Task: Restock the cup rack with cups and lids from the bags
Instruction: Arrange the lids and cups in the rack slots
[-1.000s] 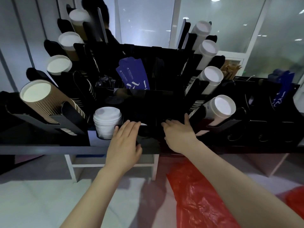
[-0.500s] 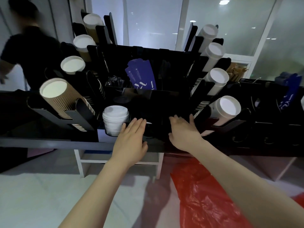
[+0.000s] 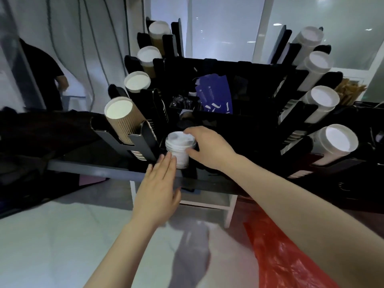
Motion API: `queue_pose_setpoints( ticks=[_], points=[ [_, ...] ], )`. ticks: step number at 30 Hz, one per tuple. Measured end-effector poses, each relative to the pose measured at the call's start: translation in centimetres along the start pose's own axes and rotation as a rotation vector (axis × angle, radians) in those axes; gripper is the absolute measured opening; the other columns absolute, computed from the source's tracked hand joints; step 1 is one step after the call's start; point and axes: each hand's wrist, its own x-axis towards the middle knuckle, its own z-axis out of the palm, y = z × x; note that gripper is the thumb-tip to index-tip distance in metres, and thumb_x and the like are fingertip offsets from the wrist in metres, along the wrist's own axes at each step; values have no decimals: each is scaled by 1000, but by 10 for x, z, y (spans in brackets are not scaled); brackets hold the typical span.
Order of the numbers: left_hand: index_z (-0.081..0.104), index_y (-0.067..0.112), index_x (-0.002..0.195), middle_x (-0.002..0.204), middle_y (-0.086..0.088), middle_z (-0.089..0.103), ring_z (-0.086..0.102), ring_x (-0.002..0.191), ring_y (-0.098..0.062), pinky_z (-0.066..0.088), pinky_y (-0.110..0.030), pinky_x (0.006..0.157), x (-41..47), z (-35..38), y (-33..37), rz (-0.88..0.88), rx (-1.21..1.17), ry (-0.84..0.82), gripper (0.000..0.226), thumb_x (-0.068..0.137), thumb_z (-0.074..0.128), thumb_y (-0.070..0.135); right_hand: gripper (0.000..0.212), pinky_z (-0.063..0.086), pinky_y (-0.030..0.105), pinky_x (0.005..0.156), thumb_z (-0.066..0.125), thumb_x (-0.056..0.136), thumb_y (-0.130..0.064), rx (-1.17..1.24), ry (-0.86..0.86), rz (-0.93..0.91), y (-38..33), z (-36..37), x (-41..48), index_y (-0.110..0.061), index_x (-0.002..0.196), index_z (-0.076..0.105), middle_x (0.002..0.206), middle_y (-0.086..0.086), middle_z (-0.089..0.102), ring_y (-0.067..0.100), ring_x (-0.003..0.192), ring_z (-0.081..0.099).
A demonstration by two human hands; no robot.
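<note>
The scene is dimly lit, with cool light cast from the glass wall [image 3: 228,28] behind. The black rack [image 3: 239,125] is lost in shadow. Edges are bent by wide-angle distortion, and slight motion blur is seen.

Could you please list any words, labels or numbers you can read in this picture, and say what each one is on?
No text can be read here.
Blue packets in the middle of the cup rack: white marks, too small and blurred to read.
Stack of white lids, paper cups and red bag: no print visible.
</note>
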Motion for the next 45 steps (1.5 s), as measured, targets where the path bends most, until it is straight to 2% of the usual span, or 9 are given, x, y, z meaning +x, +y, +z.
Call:
queue_pose_setpoints(
  ticks=[5, 8, 13, 19, 23, 28, 33, 39, 45],
  points=[
    [11, 13, 151, 159, -1, 6, 3, 146, -16, -4, -29, 116, -10, -5, -16, -42, 38, 15, 74, 90, 50, 28, 61, 42, 40, 97, 70, 79, -35, -236, -173, -28, -12, 16, 28, -27, 135, 49, 127, 1, 57, 23, 116, 53],
    [10, 14, 151, 159, 0, 7, 1, 146, -15, -7, -27, 114, -14, -5, -20, -63, 45, 19, 73, 92, 49, 30, 53, 34, 41, 101, 65, 80, -30, -318, -145, -9, -11, 23, 33, -29, 131, 50, 120, -1, 61, 22, 112, 56],
    [10, 15, 151, 159, 1, 7, -2, 146, -14, -6, -28, 115, -15, -6, -20, -56, 60, 21, 72, 92, 47, 31, 48, 32, 30, 77, 60, 87, -31, -373, -63, -70, -9, 26, 30, -29, 134, 48, 105, 2, 69, 25, 96, 63],
    [11, 15, 151, 159, 1, 7, 0, 146, -14, -7, -27, 115, -15, -6, -19, -48, 69, 31, 69, 93, 46, 31, 53, 44, 36, 84, 57, 91, -35, -270, 9, 0, -5, 20, 24, -21, 141, 42, 120, 8, 65, 32, 107, 59],
    [11, 16, 151, 159, 1, 7, 1, 146, -14, -8, -26, 113, -13, -4, -17, -49, 73, 33, 70, 93, 46, 33, 56, 46, 35, 74, 54, 93, -34, -185, 55, 37, -3, 11, 21, -20, 144, 37, 116, 9, 65, 30, 102, 60],
    [11, 15, 152, 159, 1, 9, 1, 146, -15, -7, -26, 114, -13, -2, -16, -42, 68, 30, 71, 92, 46, 31, 59, 48, 41, 91, 60, 91, -35, 18, 235, 77, -5, -9, 12, -20, 145, 38, 126, 8, 61, 27, 112, 58],
    [12, 14, 151, 159, 1, 9, 2, 146, -14, -4, -29, 116, -10, -1, -16, -23, 52, 20, 71, 92, 47, 29, 60, 42, 35, 103, 62, 90, -35, 58, 335, 152, 7, -30, -2, -22, 144, 40, 137, 3, 54, 23, 126, 50],
    [8, 13, 151, 160, 1, 4, -1, 146, -14, -4, -30, 116, 0, 5, -7, 18, 35, 6, 70, 94, 44, 30, 61, 43, 31, 100, 66, 86, -34, 140, 279, 195, 20, -39, -19, -26, 142, 43, 132, -1, 58, 19, 118, 55],
    [8, 14, 151, 160, -2, 5, 0, 147, -16, -5, -29, 114, 3, 10, -1, 45, 31, 1, 72, 93, 47, 31, 61, 43, 34, 98, 63, 89, -35, 116, 242, 106, -9, -17, 2, -23, 144, 40, 134, 4, 57, 22, 121, 53]
  ],
)
